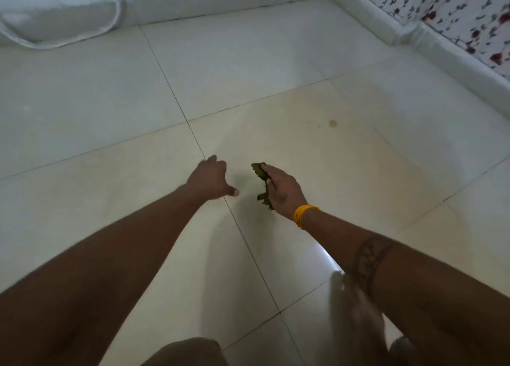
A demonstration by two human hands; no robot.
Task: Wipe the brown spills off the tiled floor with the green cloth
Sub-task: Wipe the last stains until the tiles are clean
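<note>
Both bare forearms reach forward and down over the glossy cream tiled floor [276, 70], the hands close together near the middle of the view. The left hand [209, 179] is held palm down just above a dark grout line, its fingers loosely curled and the thumb stuck out toward the right; it holds nothing. The right hand [281, 190] is turned with its back up and its fingers wrapped around a crumpled dark green cloth [260, 171], which sticks out beyond the fingertips and also hangs ragged below the palm. Whether the cloth touches the tile cannot be told. A stack of thin yellow bangles [303, 214] circles the right wrist, a small dark mark sits on the back of that hand, and a dark patterned band tattoo [371, 258] rings the forearm.

A small round brown spill [332, 122] lies on the same tile as the cloth, farther out and to the right, well apart from both hands, with a fainter speck beside it. Along the right edge of the floor a white skirting [414, 34] meets a wall covering printed with red flowers [469, 12]. No writing or brand can be read anywhere.
</note>
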